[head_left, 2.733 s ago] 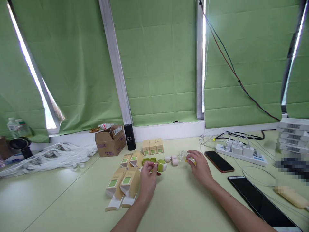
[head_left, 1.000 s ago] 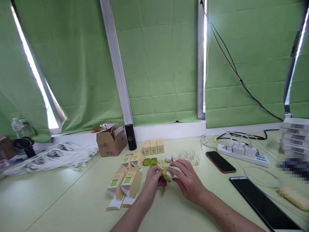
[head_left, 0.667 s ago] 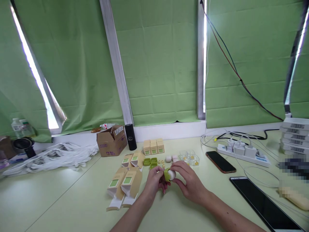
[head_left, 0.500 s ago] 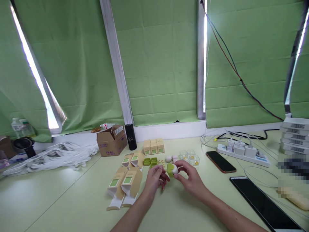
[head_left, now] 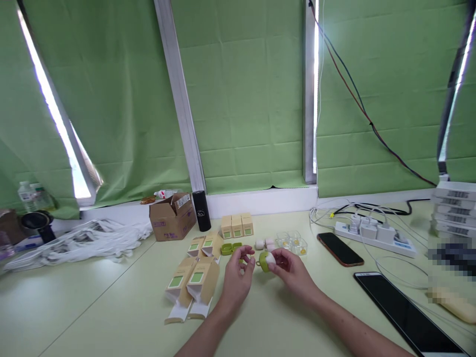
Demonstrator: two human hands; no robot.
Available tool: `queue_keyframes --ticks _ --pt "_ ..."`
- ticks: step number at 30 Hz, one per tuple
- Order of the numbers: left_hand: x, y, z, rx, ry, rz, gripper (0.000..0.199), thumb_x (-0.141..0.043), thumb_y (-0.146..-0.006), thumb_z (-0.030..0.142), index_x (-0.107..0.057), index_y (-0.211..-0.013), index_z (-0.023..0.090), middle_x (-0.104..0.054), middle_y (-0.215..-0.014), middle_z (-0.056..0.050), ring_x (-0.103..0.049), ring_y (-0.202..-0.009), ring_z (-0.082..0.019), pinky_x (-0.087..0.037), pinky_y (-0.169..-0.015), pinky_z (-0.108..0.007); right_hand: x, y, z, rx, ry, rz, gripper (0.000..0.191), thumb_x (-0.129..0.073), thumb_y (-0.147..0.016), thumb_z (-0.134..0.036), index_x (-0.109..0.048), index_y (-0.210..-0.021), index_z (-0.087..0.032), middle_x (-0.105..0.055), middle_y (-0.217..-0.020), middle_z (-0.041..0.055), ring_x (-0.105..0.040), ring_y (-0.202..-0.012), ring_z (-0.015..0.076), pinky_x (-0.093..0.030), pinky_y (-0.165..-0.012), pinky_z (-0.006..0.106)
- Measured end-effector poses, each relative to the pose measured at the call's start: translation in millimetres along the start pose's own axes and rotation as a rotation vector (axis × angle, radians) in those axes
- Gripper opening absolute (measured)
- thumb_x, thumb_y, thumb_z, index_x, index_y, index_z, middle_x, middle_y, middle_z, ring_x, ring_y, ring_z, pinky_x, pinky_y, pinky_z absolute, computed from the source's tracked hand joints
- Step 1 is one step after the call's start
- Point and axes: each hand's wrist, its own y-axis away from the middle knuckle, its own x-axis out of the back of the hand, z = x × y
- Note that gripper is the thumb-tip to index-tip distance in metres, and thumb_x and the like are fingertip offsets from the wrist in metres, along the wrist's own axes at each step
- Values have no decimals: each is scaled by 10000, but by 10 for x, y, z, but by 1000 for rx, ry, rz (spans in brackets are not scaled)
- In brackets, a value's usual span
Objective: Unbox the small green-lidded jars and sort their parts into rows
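My right hand (head_left: 293,270) grips a small green case (head_left: 264,263) with a white rounded piece (head_left: 270,258) at its right side. A small loop sticks out from the case's left side. Close by on the left, the fingers of my left hand (head_left: 238,272) are bent together near the loop. A tiny cream-coloured bit shows at their tips, too small to name. Behind my hands lie green case parts (head_left: 231,248), several small white-pink pieces (head_left: 260,244) and clear little containers (head_left: 292,242) with yellow spots inside.
Open cream cartons (head_left: 203,277) lie left of my hands, and small closed boxes (head_left: 237,226) stand behind. A brown cardboard box (head_left: 173,218) and a black cylinder (head_left: 201,210) are further back. On the right are a phone (head_left: 340,249), a tablet (head_left: 405,312) and a power strip (head_left: 375,238).
My left hand has risen slightly and its fingers have reached further up. The green case has turned in my right hand, so its loop now shows on the left.
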Motion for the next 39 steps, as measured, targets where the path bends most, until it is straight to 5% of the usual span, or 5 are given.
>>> queue_keyframes --ticks 5,10,18,23,39 --pt "-31 97 77 -21 -114 -124 349 -660 -902 390 -676 -1205 218 -702 -1201 -120 -643 -900 -220 -492 -669 -289 -11 76 -77 306 415 -2 145 -626 -946 -260 -646 -1084 -220 -653 -1045 81 -648 -891 220 -580 -784 360" --pt "-61 137 57 -11 -79 -137 344 -688 -888 392 -716 -1191 232 -715 -1169 -121 -645 -984 -258 -532 -725 -305 -7 105 -58 491 622 -7 288 -548 -955 -156 -576 -1228 -243 -620 -1186 122 -660 -1019 251 -608 -847 399" --pt "-72 142 79 9 42 -197 353 -729 -864 410 -729 -1163 223 -714 -1145 -134 -650 -1021 -275 -597 -844 -367 -8 127 -99 566 813 -32 444 -516 -940 -123 -503 -1370 -230 -626 -1247 150 -669 -1086 283 -609 -885 442" --pt "-76 148 119 -14 19 -230 322 -674 -911 401 -709 -1170 214 -715 -1129 -130 -659 -1015 -266 -601 -860 -370 -2 125 -109 572 865 -46 365 -527 -966 -161 -528 -1327 -216 -634 -1218 144 -688 -1012 268 -613 -822 409" --pt "-164 108 14 51 77 -203 247 -607 -897 262 -705 -1117 207 -734 -1037 -87 -687 -863 -212 -607 -801 -344 -97 108 -3 584 987 -32 444 -458 -939 -43 -482 -1367 -163 -611 -1246 179 -675 -1011 281 -599 -798 404"
